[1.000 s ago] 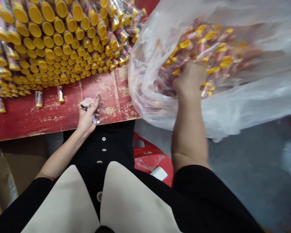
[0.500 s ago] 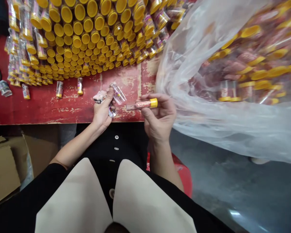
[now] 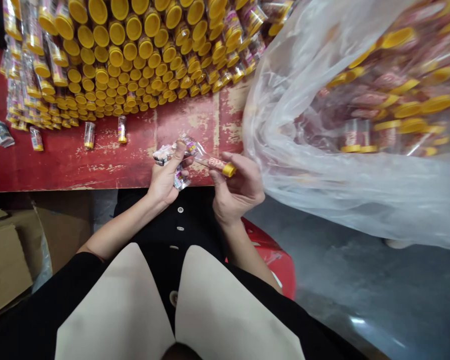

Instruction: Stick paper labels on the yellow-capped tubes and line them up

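Observation:
My left hand is closed around several clear printed plastic sleeves, thumb on top. One sleeve sticks out to the right, towards the tube. Between thumb and fingers, my right hand grips a clear tube with pinkish contents by its yellow-capped end. The tube points left and its far end meets the sleeve's mouth; whether it is inside, I cannot tell. Both hands are over the front edge of the red table.
A big stack of sleeved tubes with yellow caps fills the table's back. Three single tubes lie before it, one a yellow-capped tube. At right, a translucent plastic bag holds many more tubes. Cardboard boxes stand below left.
My right hand has moved left and slightly down with the tube, bringing its end to the sleeve. My left hand has shifted slightly right.

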The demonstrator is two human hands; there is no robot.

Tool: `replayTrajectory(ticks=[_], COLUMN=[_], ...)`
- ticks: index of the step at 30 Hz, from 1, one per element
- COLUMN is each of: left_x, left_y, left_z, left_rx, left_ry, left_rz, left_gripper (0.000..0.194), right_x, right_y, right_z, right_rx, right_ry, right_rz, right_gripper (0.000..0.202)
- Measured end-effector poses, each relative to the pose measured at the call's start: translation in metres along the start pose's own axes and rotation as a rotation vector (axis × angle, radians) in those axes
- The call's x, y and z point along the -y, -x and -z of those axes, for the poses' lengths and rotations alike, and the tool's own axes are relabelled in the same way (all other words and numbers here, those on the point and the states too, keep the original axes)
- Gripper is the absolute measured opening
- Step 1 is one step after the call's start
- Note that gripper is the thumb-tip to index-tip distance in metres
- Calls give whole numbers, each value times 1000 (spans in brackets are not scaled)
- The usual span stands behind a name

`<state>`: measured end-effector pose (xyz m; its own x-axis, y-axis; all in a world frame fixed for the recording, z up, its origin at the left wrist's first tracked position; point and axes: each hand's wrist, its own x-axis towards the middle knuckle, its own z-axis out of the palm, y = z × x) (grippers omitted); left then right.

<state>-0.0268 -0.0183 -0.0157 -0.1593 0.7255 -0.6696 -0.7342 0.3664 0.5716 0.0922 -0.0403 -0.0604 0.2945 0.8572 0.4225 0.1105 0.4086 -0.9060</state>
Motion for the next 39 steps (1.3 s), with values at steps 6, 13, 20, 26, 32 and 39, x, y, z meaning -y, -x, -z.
replayTrajectory(ticks=[6, 13, 20, 26, 32, 39], left_x=[-2, -4, -6, 2, 0, 1], left_y=[0, 3, -3, 4, 4, 3], left_z=[-1, 0, 6, 7, 12, 23], left_rx=[5, 42, 115, 179, 150, 48], left_ry=[-37, -58, -162, -159, -244, -202], left_rz=[37, 15, -25, 22, -29, -77], left_gripper=[35, 38, 47, 47, 57, 60], right_x=[8, 7, 6, 4, 10, 1], right_y=[9, 15, 8, 0, -9, 1], right_z=[8, 9, 18, 12, 8, -24], right_rx=[142, 49, 179, 211, 275, 84], right_ry=[76, -23, 149, 18, 112, 56], right_rz=[3, -196, 47, -139, -70, -128], right_gripper=[34, 33, 27, 43, 23, 9])
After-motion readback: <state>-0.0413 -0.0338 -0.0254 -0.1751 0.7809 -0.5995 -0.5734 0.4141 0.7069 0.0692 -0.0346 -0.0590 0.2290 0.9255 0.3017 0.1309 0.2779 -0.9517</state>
